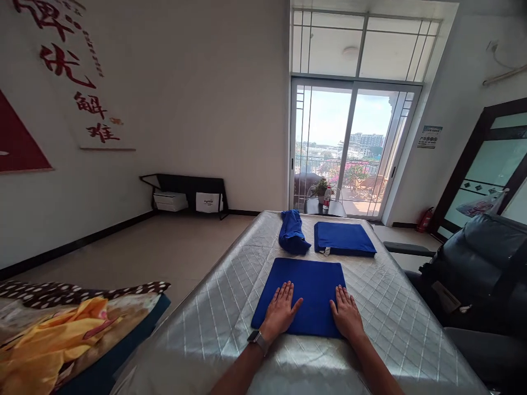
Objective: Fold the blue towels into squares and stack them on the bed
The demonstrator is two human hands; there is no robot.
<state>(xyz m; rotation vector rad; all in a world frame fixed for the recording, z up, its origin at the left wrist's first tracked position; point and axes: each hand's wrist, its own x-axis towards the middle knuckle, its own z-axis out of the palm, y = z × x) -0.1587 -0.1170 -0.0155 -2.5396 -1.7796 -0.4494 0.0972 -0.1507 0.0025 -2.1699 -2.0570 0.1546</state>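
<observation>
A flat blue rectangle of folded cloth [309, 293] lies in front of me on the silvery quilted cover [222, 307]. On its left part rests my left hand [280, 310], palm down, fingers stretched out and thumb apart. My right hand [346, 311] lies flat at the cloth's right edge with its fingers extended. Neither hand grips anything. Beyond the cloth, to the right, sits a neat stack of blue folded cloths [345, 238] with a small white tag at its near edge. Left of the stack is a crumpled blue cloth [293, 233].
A small dark table [325, 208] with a bottle [327, 197] and a potted plant stands past the far end, before glass sliding doors. Black leather seating [481, 263] borders the right. At lower left lies yellow patterned bedding [61, 340]. A low black rack [189, 189] stands by the wall.
</observation>
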